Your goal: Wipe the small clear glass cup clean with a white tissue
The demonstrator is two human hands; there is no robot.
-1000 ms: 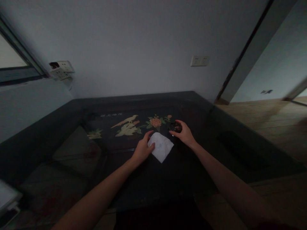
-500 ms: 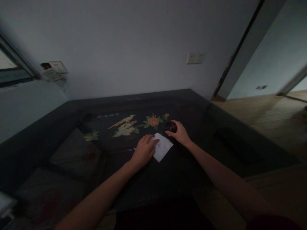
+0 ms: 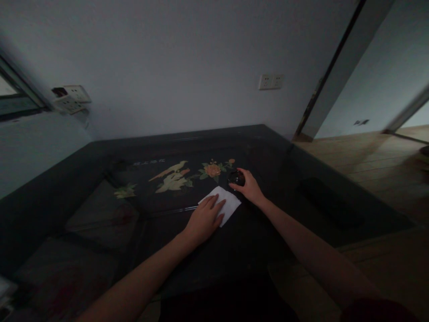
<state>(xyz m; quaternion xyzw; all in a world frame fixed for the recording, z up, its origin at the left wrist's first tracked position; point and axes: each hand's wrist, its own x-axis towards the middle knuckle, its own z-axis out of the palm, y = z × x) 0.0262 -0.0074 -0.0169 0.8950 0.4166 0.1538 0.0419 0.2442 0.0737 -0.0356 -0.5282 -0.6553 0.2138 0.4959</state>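
A white sheet of paper (image 3: 231, 203), perhaps a tissue or napkin, lies on the dark glossy table (image 3: 234, 250). My left hand (image 3: 206, 217) rests flat on its left part with the fingers spread. Just beyond the sheet, my right hand (image 3: 250, 185) curls its thumb and fingers around a small dark, shiny round object (image 3: 236, 178), like a glass cup or bowl. That object is at the table surface, and its far details are too dark to make out.
Bird and flower pictures (image 3: 174, 181) decorate the tabletop. A dark oblong shape (image 3: 330, 203) shows on the table's right side. Wall sockets (image 3: 271, 82) sit above the far edge, with more sockets (image 3: 72, 99) at the left corner. Wooden floor (image 3: 351, 152) lies to the right.
My left hand has flattened and spread its fingers over the paper, whose left corner now shows beyond them. My right hand keeps its hold on the round object.
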